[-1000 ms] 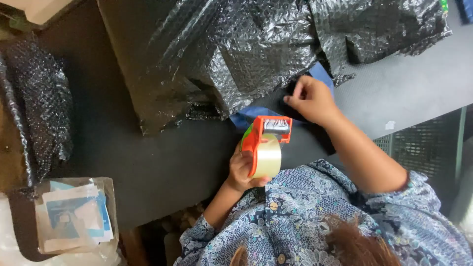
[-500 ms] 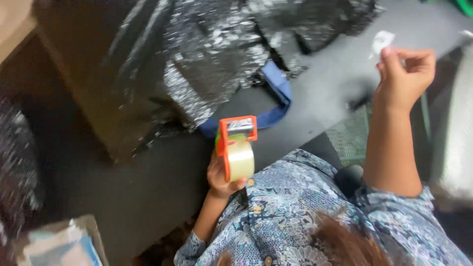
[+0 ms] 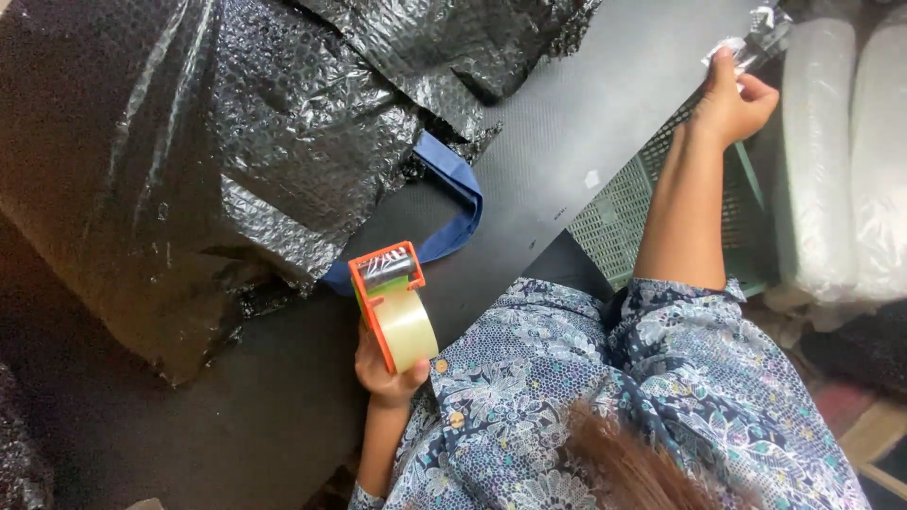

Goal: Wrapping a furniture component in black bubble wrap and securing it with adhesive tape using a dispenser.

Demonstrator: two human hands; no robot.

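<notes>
My left hand grips an orange tape dispenser with a roll of clear tape, held upright over the near edge of the dark table. Just beyond it lies a bundle wrapped in black bubble wrap, with a blue strap sticking out from under it. My right hand is stretched out to the far right, past the table's edge, pinching a small crumpled scrap of clear tape between its fingertips.
A green mesh crate stands below the table's right edge. Rolls of pale wrapping material lie at the far right. More black bubble wrap sits at the lower left corner.
My right hand left the wrapped bundle and swung out to the right with a scrap of tape in its fingers. The left hand kept the dispenser about where it was.
</notes>
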